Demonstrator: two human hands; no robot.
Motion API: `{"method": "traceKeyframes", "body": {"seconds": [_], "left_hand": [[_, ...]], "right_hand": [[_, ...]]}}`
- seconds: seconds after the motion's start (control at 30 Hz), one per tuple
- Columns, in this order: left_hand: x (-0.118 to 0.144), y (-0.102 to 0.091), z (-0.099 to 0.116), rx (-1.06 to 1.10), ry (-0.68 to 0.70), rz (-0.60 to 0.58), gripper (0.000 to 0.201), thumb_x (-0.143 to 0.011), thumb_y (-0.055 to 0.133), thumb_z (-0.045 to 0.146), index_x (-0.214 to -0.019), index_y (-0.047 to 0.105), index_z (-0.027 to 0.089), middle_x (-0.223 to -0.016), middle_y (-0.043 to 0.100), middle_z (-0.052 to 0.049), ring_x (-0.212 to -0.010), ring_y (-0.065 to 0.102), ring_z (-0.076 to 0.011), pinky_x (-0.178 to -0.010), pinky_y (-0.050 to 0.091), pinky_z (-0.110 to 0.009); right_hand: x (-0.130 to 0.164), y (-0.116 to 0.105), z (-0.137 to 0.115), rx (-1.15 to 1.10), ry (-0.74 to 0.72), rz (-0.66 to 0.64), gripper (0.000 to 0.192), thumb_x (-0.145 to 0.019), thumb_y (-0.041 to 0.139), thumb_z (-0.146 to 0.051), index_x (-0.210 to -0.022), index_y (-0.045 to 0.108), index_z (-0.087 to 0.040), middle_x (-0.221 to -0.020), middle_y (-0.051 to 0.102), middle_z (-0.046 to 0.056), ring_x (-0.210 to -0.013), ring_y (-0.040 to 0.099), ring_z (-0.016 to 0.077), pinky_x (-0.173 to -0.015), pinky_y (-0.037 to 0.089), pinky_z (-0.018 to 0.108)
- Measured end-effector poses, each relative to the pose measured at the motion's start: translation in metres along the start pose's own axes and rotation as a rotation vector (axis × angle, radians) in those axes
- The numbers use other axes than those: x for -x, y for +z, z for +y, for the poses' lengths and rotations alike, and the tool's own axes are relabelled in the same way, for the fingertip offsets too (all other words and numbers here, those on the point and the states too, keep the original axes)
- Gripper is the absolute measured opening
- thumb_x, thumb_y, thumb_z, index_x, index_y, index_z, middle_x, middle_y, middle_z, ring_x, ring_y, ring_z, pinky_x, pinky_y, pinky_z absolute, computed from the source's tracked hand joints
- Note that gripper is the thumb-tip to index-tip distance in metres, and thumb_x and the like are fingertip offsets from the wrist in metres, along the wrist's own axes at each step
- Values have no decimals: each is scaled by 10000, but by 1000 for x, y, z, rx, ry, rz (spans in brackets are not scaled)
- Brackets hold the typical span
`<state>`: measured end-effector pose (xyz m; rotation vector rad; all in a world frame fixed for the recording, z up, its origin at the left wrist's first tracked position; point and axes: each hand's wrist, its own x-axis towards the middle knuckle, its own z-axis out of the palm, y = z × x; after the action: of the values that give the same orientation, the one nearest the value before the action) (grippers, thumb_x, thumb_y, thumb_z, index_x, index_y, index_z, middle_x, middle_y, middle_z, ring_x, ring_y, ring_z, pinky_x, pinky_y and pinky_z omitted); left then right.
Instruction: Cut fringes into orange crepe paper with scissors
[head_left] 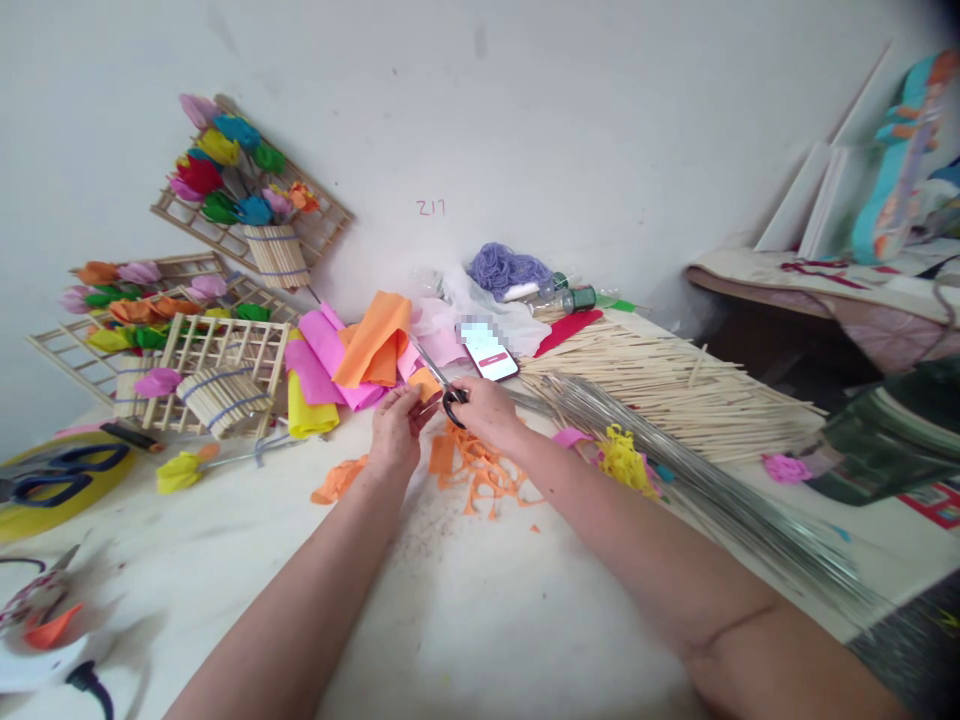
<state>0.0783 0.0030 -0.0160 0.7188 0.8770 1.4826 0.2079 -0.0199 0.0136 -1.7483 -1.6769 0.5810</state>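
Note:
My left hand (397, 428) pinches a small piece of orange crepe paper (424, 382) between thumb and fingers. Scissors (435, 368) with black handles are in my right hand (486, 408), their blades pointing up and to the left beside the paper. Whether the blades touch the paper, I cannot tell. Orange paper scraps (484, 470) lie on the white table (480, 620) below both hands. Another crumpled orange piece (339, 480) rests just left of my left wrist. Folded orange crepe paper (379, 335) and pink crepe paper (326, 345) lie beyond my hands, with a yellow roll (311, 408) beside them.
A phone (491, 350) lies behind my right hand. To the right spread wooden sticks (675, 385) and a bundle of metal wires (697, 490). Paper-flower baskets on lattices (276, 250) lean at the left. A glue gun stand (52, 655) occupies the near left; large scissors (71, 470) lie behind it.

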Motion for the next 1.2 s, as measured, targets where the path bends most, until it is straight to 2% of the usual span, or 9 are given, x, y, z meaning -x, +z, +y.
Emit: {"method": "traceKeyframes", "body": {"seconds": [0.43,0.6,0.93,1.07,1.2], "left_hand": [[1,1,2,11,-1,-2,190,-631,713,202,-721,551,159,-718,626,12,-728,734,-175,-690,548,-264],[1,0,2,-9,14,-12,216,-646,731,218,-727,538,166,-687,600,24,-747,741,-188,-714,552,-279],[3,1,2,-10,10,-5,229,-656,775,197,-756,571,162,-716,636,15,-740,730,-165,-734,552,-272],[2,0,1,-24,15,-10,252,-659,797,203,-753,566,166,-708,627,19,-746,729,-171,-764,554,-294],[3,1,2,-11,2,-2,218,-667,789,180,-754,591,155,-707,644,12,-732,728,-160,-734,551,-267]], "right_hand": [[-2,1,2,22,57,17,344,-796,676,-379,-1104,772,-262,-970,761,38,-894,701,241,-768,509,309],[1,1,1,7,48,16,341,-806,671,-379,-1105,768,-247,-904,759,32,-836,708,218,-720,509,277],[2,2,2,14,37,12,325,-815,653,-377,-1087,768,-240,-870,759,38,-805,697,215,-686,485,274],[2,3,2,5,44,16,322,-814,653,-373,-1090,765,-251,-876,758,27,-811,693,212,-706,490,278],[1,4,3,12,47,11,322,-811,655,-369,-1092,767,-257,-920,763,32,-839,692,218,-732,492,287]]}}
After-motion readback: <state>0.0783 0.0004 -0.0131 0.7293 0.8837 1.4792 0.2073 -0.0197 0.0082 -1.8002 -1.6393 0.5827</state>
